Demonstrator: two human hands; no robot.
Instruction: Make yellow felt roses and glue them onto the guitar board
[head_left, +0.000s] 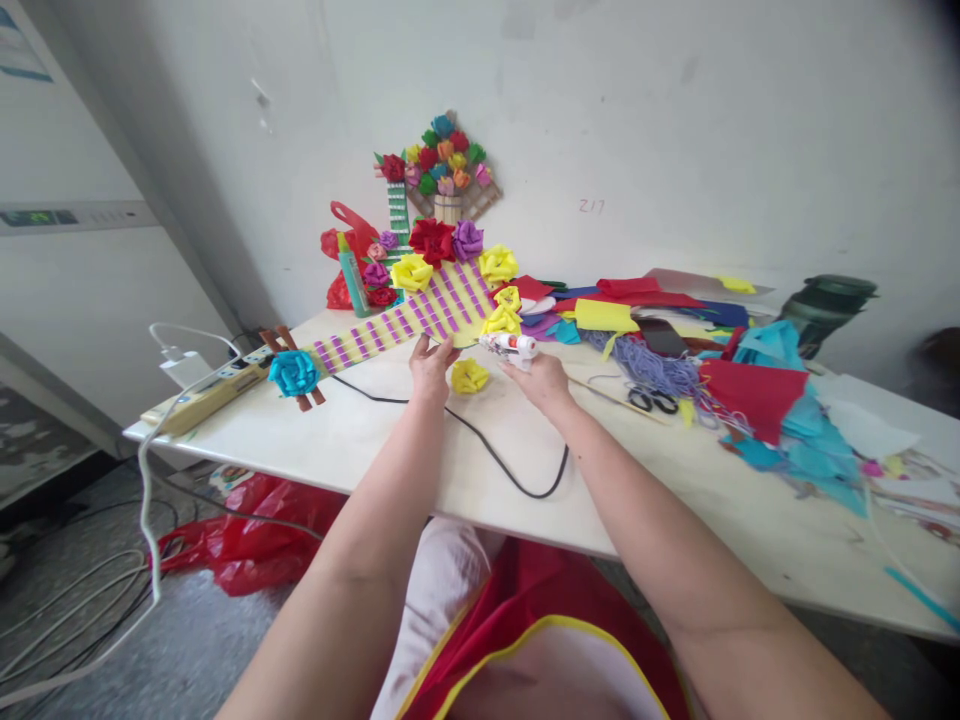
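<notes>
A guitar-shaped craft piece [390, 330], yellow with purple stripes, is tilted up over the table, paper flowers along its upper edge. My left hand [433, 365] grips its lower edge, fingers closed. In my right hand [544, 378] is a white hot glue gun [510, 346], its nozzle pointing left at the craft's lower right edge. Whether the nozzle touches it I cannot tell. A loose yellow paper flower [469, 376] lies on the table between my hands. A blue paper flower [294, 373] sits at the craft's narrow left end, beside brown sticks.
A black cord [510, 470] loops across the white table [360, 430]. On the left lies a power strip [210, 393]. Scissors [651, 400], purple yarn [652, 365] and coloured paper [757, 395] cover the right side. A glue bottle [352, 280] and flower crafts [448, 205] stand behind.
</notes>
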